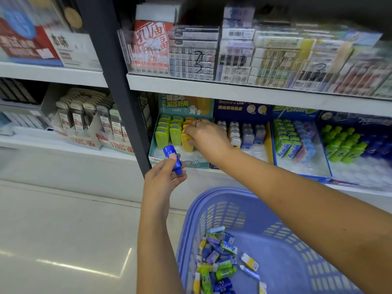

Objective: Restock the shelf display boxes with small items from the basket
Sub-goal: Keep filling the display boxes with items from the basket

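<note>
Shop shelving fills the view, and the lower shelf [360, 188] carries a row of open display boxes along its front edge. Your left hand [162, 179] is raised in front of the shelf's left end. Thumb and fingers are clamped on a small blue bottle-shaped piece [172, 158]. Its long axis is tilted: the broad end points up and left toward the shelf, and the narrow end points down and right into the palm. Your right hand [206, 137] reaches across into the leftmost green box [182, 164], with its fingers curled on the front yellow piece [187, 145] of the right-hand row. The grip looks closed on it, though the fingertips are partly hidden. Matching dark-blue pieces [377, 145] stand in the far-right box [343, 119] at the shelf's right end, well apart from the held piece. In my judgement the blue piece must travel rightward along the front edge, past your extended right forearm. Neither hand is near that box. You will likely need to turn the piece upright to match the standing rows. The basket [222, 200] sits below, with mixed loose stock [220, 262] gathered in its left corner.
</note>
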Action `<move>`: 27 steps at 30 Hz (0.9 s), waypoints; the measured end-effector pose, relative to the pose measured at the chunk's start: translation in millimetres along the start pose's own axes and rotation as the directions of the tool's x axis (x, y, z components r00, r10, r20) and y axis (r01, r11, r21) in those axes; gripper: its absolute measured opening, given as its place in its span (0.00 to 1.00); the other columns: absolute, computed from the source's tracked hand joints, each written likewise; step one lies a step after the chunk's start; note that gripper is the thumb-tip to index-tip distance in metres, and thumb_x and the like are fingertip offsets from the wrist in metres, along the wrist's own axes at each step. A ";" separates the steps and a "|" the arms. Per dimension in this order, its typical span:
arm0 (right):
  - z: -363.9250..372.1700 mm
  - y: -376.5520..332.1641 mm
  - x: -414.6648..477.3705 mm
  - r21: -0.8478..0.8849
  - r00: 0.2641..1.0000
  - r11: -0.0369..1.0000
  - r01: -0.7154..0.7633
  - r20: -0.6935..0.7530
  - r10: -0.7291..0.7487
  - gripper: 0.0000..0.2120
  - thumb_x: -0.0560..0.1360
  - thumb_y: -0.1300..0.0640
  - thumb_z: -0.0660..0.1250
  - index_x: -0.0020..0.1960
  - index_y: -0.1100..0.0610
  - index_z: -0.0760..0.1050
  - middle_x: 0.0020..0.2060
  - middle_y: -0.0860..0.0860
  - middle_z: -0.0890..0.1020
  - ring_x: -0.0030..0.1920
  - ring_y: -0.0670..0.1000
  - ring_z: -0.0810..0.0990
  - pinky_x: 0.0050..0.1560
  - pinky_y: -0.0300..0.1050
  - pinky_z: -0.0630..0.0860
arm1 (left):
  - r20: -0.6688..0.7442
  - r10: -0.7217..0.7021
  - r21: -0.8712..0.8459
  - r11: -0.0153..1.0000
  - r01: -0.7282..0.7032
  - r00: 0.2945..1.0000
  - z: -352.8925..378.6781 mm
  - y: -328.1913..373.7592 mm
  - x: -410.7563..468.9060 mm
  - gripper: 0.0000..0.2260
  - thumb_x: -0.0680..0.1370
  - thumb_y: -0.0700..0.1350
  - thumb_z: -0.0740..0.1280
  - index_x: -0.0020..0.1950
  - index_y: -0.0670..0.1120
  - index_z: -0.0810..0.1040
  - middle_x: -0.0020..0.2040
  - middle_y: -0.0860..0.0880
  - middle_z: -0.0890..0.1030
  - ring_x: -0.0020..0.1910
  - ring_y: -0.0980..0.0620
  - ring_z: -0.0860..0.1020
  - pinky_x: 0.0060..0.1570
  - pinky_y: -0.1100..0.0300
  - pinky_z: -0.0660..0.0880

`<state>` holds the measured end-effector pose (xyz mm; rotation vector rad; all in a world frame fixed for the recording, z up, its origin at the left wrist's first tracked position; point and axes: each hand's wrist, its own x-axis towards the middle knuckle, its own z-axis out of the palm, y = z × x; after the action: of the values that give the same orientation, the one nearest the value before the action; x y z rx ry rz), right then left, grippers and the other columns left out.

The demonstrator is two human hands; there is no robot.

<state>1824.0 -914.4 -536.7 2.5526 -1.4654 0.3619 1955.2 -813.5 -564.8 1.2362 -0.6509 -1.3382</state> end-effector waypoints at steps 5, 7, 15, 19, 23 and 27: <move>-13.9 -4.8 -4.2 0.175 0.994 0.980 -0.091 0.074 0.079 0.17 0.75 0.61 0.63 0.63 0.56 0.75 0.63 0.56 0.74 0.62 0.57 0.73 0.56 0.46 0.72 | 0.168 -0.015 -0.184 0.982 0.046 0.986 5.8 5.5 -9.9 0.10 0.79 0.49 0.64 0.55 0.46 0.80 0.52 0.53 0.83 0.36 0.58 0.74 0.42 0.63 0.75; -22.9 -4.2 -28.0 0.373 0.985 0.912 -0.173 0.038 0.171 0.19 0.75 0.61 0.64 0.66 0.55 0.73 0.64 0.55 0.73 0.61 0.55 0.74 0.60 0.44 0.70 | 0.225 0.012 -0.219 0.975 0.038 0.974 10.3 6.5 -13.7 0.13 0.77 0.49 0.65 0.57 0.44 0.78 0.50 0.52 0.83 0.37 0.58 0.76 0.40 0.64 0.75; -54.1 11.3 -143.3 0.944 0.827 -0.106 -0.314 0.326 0.458 0.08 0.73 0.56 0.69 0.52 0.55 0.79 0.44 0.57 0.82 0.38 0.51 0.83 0.39 0.39 0.79 | 0.426 0.073 -0.020 0.997 -0.071 0.902 51.7 -4.8 -29.3 0.10 0.75 0.40 0.66 0.56 0.41 0.78 0.54 0.42 0.83 0.54 0.47 0.81 0.52 0.61 0.78; -61.4 26.9 -170.5 0.946 0.774 -0.236 -0.222 0.318 0.547 0.11 0.71 0.61 0.71 0.53 0.58 0.80 0.45 0.57 0.83 0.41 0.51 0.83 0.42 0.37 0.78 | 0.539 0.071 -0.049 0.997 -0.053 0.839 88.3 -17.7 -42.4 0.14 0.72 0.40 0.68 0.56 0.39 0.77 0.55 0.38 0.81 0.56 0.45 0.80 0.56 0.58 0.77; -62.5 42.5 -187.9 0.929 0.668 -0.359 -0.095 0.327 0.668 0.11 0.71 0.62 0.71 0.53 0.60 0.80 0.45 0.57 0.84 0.44 0.50 0.82 0.45 0.37 0.79 | 0.548 0.057 -0.097 0.995 -0.005 0.834 126.2 -34.4 -52.6 0.09 0.76 0.36 0.66 0.56 0.38 0.77 0.54 0.40 0.82 0.56 0.44 0.80 0.54 0.59 0.77; -68.0 63.9 -202.3 0.950 0.591 -0.301 -0.080 0.289 0.753 0.11 0.71 0.61 0.71 0.53 0.60 0.80 0.46 0.57 0.84 0.45 0.51 0.81 0.51 0.44 0.78 | 0.532 0.059 -0.091 0.996 -0.012 0.844 163.1 -48.0 -65.5 0.08 0.77 0.36 0.66 0.55 0.41 0.78 0.52 0.43 0.83 0.52 0.49 0.82 0.52 0.61 0.77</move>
<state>1662.1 -761.5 -529.5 1.4737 -2.3395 3.1162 1776.2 -788.3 -542.1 0.7673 -0.9902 -1.6785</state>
